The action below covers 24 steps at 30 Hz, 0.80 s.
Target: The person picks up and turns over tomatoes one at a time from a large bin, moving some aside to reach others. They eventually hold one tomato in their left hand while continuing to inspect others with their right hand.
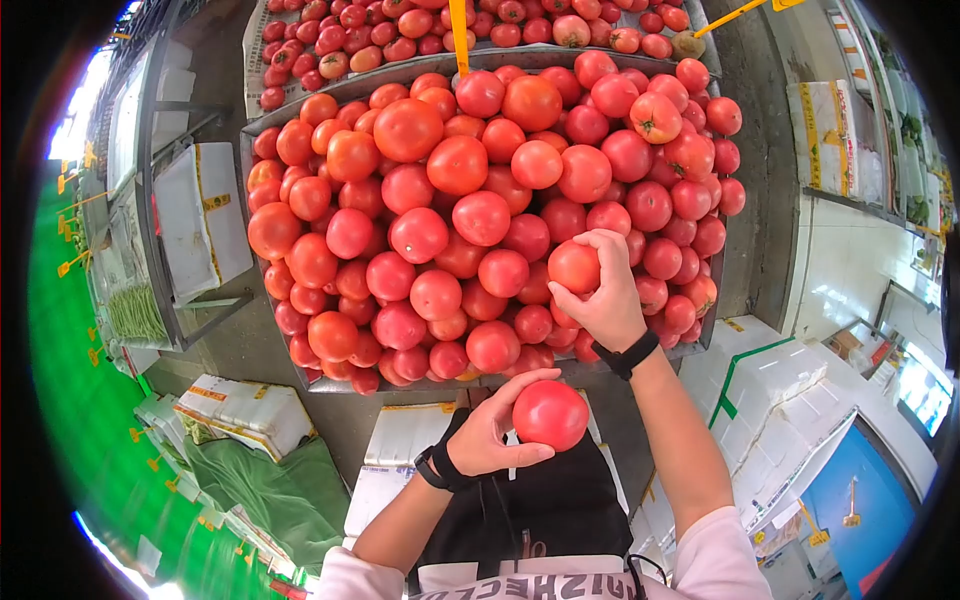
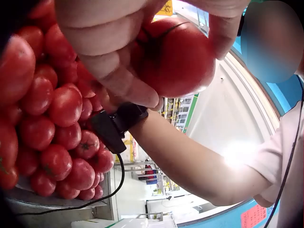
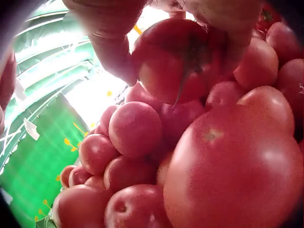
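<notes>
In the head view my left hand [image 1: 482, 440] holds a large red tomato [image 1: 551, 415] in front of the black apron, thumb and fingers curled around its side. The left wrist view shows this tomato [image 2: 178, 59] close up in the fingers. My right hand [image 1: 612, 300] pinches another tomato [image 1: 575, 267] at the right front of a big heaped pile of tomatoes [image 1: 420, 235]. In the right wrist view that tomato [image 3: 173, 61] shows its green stem end, with fingers on both sides and more tomatoes right beneath it.
A metal-edged tray [image 1: 300, 378] bears the pile. Behind it lies a second tray of smaller tomatoes [image 1: 400, 48]. White foam boxes [image 1: 250, 412] stand at the left beside a green cloth [image 1: 265, 490], and more white boxes [image 1: 770, 400] are at the right.
</notes>
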### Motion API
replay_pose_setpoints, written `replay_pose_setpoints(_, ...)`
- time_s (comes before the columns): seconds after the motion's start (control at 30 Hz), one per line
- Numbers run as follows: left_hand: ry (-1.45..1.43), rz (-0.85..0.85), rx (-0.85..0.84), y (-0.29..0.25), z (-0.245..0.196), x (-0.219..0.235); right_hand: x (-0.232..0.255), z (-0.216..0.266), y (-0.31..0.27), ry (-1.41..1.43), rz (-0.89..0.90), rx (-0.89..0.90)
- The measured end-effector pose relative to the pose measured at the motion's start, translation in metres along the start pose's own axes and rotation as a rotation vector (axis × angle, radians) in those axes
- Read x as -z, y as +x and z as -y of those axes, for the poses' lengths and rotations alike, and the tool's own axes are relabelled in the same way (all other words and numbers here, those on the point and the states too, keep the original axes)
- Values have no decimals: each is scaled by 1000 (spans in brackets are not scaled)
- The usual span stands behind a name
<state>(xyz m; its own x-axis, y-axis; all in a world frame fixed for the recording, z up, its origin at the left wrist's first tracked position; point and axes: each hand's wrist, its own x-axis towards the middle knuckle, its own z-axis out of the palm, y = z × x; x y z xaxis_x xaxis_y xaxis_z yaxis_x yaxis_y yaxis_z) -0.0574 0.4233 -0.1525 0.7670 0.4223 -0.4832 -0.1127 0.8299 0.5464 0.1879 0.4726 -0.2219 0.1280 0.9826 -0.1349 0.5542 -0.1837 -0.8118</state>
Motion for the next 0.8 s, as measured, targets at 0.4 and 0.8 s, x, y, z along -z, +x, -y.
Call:
replay_pose_setpoints(0.4,82,-5,-46,1,-4,4,-15,-3,2,-163,-78,45)
replay_pose_setpoints(0.8,131,-5,-34,4,-9,5,-18,-8,-1,-410,-11,142)
